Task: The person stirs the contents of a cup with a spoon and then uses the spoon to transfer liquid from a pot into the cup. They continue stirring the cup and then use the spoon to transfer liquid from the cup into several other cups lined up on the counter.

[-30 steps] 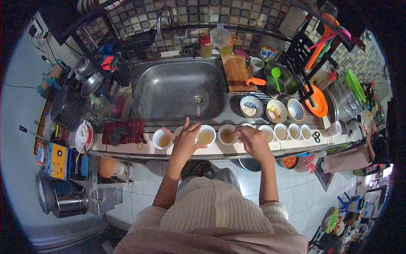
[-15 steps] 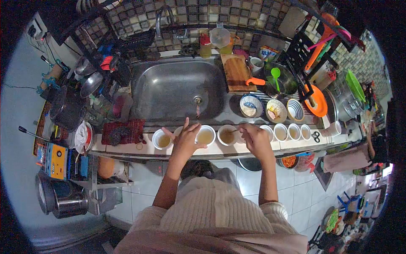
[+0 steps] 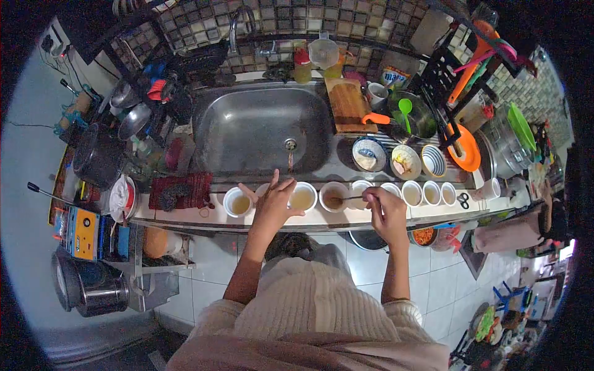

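A row of white cups stands along the counter's front edge, several with pale brownish liquid inside. My right hand (image 3: 386, 213) is closed around the handle of a spoon (image 3: 352, 198). The spoon's far end reaches left to a cup with darker contents (image 3: 334, 196). Fingers spread, my left hand (image 3: 272, 201) hovers between a cup of pale liquid (image 3: 302, 197) and the leftmost cup (image 3: 237, 203). It holds nothing, and another cup (image 3: 262, 189) is partly hidden behind it. Just beyond the spoon stands one more cup (image 3: 361, 188).
Behind the cups lies a steel sink (image 3: 216, 133). A wooden cutting board (image 3: 348, 105), a pot with a green spoon (image 3: 405, 108) and small bowls (image 3: 434, 161) sit at right. Scissors (image 3: 463, 200) lie near the right-hand cups. A dark red cloth (image 3: 195, 185) is at left.
My right hand has moved right, drawing the spoon lower and away from the darker cup, so the cup behind it now shows. My left hand has hardly moved.
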A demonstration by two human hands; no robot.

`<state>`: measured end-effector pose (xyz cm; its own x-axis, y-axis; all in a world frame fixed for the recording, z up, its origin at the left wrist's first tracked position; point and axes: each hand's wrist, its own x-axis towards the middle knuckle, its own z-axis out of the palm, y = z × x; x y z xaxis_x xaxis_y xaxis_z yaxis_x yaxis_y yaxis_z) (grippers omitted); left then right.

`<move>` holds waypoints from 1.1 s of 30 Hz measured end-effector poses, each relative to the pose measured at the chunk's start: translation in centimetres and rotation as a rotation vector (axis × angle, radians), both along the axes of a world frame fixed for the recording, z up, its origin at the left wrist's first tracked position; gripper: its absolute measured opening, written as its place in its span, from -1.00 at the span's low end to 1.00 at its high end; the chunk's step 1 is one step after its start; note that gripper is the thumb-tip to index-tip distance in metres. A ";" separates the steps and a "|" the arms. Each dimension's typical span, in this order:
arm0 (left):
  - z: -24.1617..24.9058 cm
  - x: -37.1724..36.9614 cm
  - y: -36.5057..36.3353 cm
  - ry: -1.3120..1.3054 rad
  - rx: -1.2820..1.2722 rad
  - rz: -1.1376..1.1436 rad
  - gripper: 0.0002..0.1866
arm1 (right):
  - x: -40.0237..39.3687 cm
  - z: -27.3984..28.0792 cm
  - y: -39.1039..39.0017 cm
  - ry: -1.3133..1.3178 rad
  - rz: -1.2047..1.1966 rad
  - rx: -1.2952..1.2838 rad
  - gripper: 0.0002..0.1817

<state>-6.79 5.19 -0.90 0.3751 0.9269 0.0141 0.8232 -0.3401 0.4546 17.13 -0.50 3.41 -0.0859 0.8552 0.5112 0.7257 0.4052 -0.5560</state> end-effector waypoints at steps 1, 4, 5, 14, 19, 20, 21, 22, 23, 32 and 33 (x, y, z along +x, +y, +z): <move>0.0 0.0 0.0 0.001 0.000 -0.001 -0.19 | 0.0 -0.1 0.0 0.015 -0.017 -0.008 -0.92; -0.4 -0.1 0.2 -0.016 -0.011 -0.001 -0.20 | -0.2 -0.1 -0.1 0.035 -0.034 0.001 -0.92; -1.2 -0.3 0.3 -0.057 0.015 -0.026 -0.20 | -0.2 -0.1 -0.2 0.040 -0.037 0.021 -0.92; -0.7 0.0 0.1 -0.097 0.005 -0.020 -0.22 | -0.3 -0.6 -0.1 0.060 -0.050 0.034 -0.93; -0.5 -0.1 0.2 -0.049 0.006 0.003 -0.22 | -0.2 -0.5 -0.3 0.070 -0.058 -0.021 -0.94; -0.4 -0.2 0.3 -0.049 -0.003 -0.008 -0.22 | -0.2 -0.5 -0.3 0.095 -0.067 -0.062 -0.94; -0.3 -0.4 0.4 -0.048 -0.011 -0.020 -0.21 | -0.2 -0.5 -0.3 0.096 -0.066 -0.061 -0.94; -0.9 -0.6 0.6 -0.047 -0.011 -0.019 -0.21 | -0.3 -0.5 -0.2 0.103 -0.062 -0.042 -0.94; -2.1 -0.9 1.1 -0.089 0.010 -0.058 -0.21 | -0.3 -0.6 -0.2 0.109 -0.058 -0.023 -0.93; 0.2 -0.4 0.8 0.037 -0.017 -0.044 -0.23 | -0.1 -0.5 -0.2 0.079 -0.083 -0.059 -0.93; 0.4 -0.4 0.7 0.052 -0.007 -0.054 -0.25 | -0.1 -0.6 -0.2 0.079 -0.083 -0.059 -0.93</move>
<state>-7.19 5.91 -0.48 0.4245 0.9053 -0.0136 0.8265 -0.3813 0.4141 17.00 -0.67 2.84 0.0252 0.8866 0.4618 0.7088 0.3099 -0.6337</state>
